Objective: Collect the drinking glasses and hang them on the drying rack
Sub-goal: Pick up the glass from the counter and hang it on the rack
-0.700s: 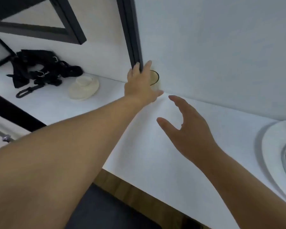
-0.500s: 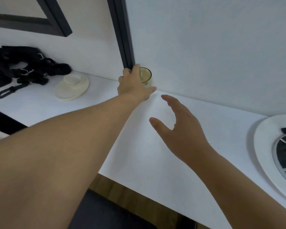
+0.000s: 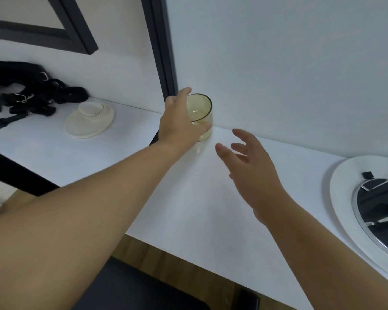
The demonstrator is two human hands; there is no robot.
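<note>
A: Where the white counter (image 3: pixel 103 166) meets the far wall, how many glasses?
B: One yellowish glass (image 3: pixel 201 108), upright by the dark post (image 3: pixel 160 48). The left hand (image 3: pixel 179 124) is wrapped around it, fingers curled on its side.
A: And the other?
B: The right hand (image 3: pixel 253 173) hovers near, just right of the glass, fingers spread, holding nothing.
A: Anything else?
B: One cream lid (image 3: pixel 89 121) and one heap of black straps (image 3: pixel 29 90) far left; one round mirror (image 3: pixel 367 202) at right. No writing I can read.
</note>
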